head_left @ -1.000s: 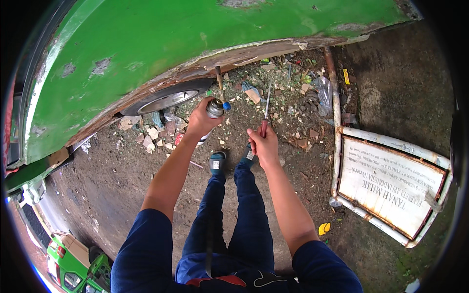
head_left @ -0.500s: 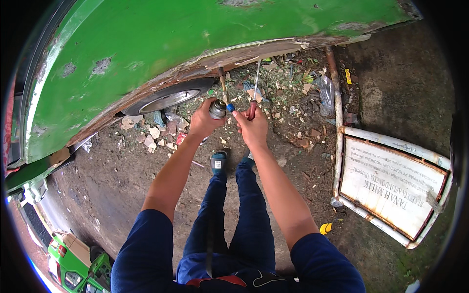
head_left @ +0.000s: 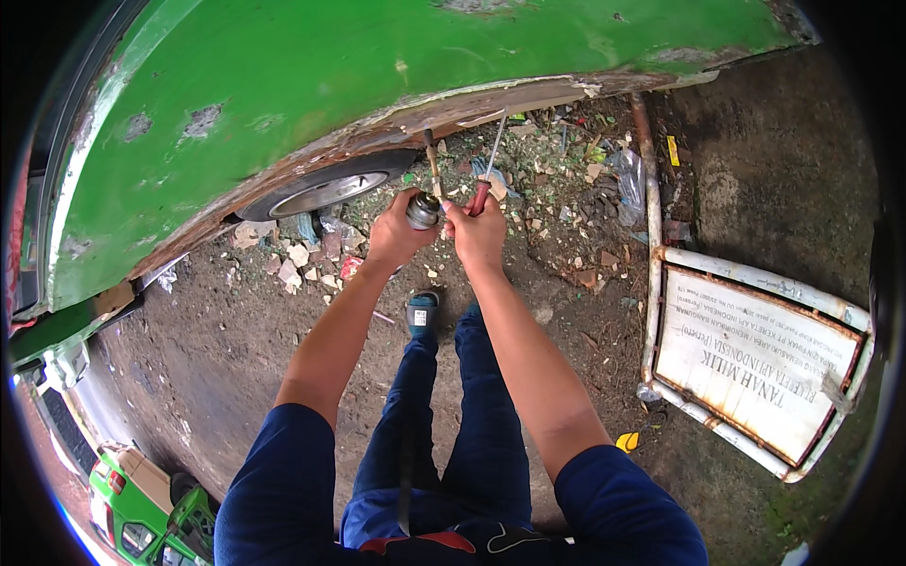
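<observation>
In left hand (head_left: pixel 392 236) we had fingers wrapped round can (head_left: pixel 423 211) near green car (head_left: pixel 283 94); its torch (head_left: pixel 434 170) pointed toward car. In right hand (head_left: pixel 479 234), fingers curled round screwdriver (head_left: pixel 481 194), thumb at torch base, tip near car's edge.

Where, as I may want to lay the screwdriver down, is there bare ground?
Mostly bare: the dirt left of the left forearm, and the dark ground right of the rusty post, beyond the white signboard, bar a yellow scrap. Crowded: alongside the green car body, between wheel and post, where rubble lies strewn.
</observation>
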